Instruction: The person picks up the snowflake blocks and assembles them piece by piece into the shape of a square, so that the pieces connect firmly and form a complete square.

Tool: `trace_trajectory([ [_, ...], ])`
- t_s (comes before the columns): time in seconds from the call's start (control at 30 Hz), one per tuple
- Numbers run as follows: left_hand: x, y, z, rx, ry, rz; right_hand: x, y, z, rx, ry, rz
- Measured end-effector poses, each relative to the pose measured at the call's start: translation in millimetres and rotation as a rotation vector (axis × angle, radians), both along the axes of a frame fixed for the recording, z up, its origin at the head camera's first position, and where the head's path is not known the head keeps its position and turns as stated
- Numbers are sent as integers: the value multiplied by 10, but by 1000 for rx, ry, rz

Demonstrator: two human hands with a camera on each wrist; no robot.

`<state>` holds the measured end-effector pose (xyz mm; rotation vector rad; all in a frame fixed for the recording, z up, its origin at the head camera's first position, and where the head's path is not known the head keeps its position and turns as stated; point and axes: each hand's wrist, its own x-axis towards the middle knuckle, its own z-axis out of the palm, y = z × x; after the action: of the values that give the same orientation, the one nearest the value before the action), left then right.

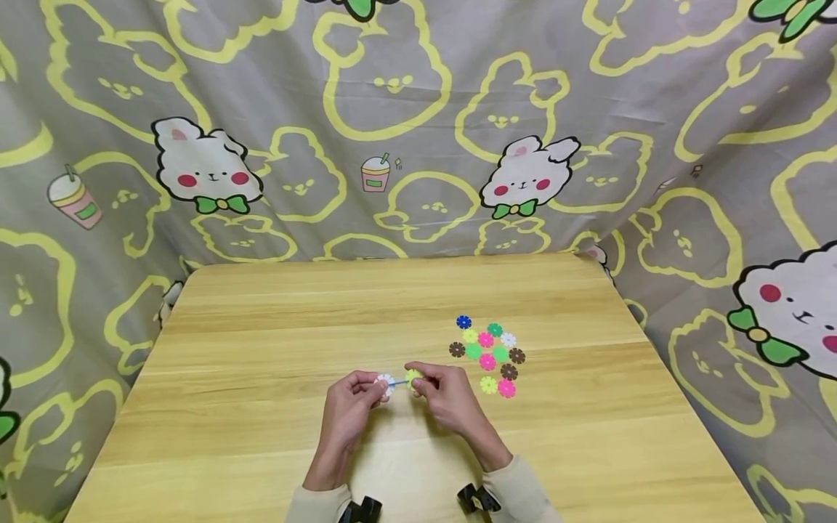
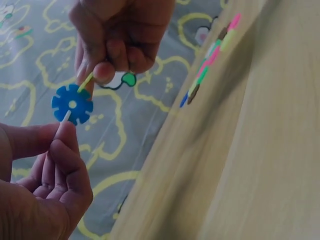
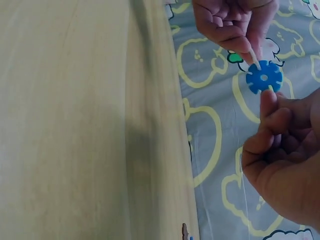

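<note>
Above the table, my left hand (image 1: 351, 403) pinches a white notched disc (image 1: 389, 386) between thumb and fingertips. My right hand (image 1: 450, 396) pinches a yellow notched disc (image 1: 412, 376) the same way. Between the two is a blue notched disc (image 2: 61, 103), edge-on in the head view and face-on in both wrist views. The white disc sits at one side of its rim, the yellow one at the opposite side, both lined up with its slots. Fingers hide much of the white and yellow discs.
Several loose notched discs, among them pink (image 1: 506, 388), brown (image 1: 457, 349), green (image 1: 495, 330) and dark blue (image 1: 463, 322), lie flat right of my hands on the wooden table (image 1: 261, 327). A patterned grey curtain (image 1: 418, 152) hangs behind and along the sides.
</note>
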<state>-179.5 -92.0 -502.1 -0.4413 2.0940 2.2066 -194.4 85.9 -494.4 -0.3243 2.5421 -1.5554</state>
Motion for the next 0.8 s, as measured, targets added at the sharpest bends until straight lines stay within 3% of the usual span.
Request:
trace_trajectory([
  [0.5,-7,-17,9,4,-9,-9,-26,6,-46,-13,-65,21],
  [0.8,1,-49,-17,22,-12,16,-18,-17,-93,-84,-96,23],
])
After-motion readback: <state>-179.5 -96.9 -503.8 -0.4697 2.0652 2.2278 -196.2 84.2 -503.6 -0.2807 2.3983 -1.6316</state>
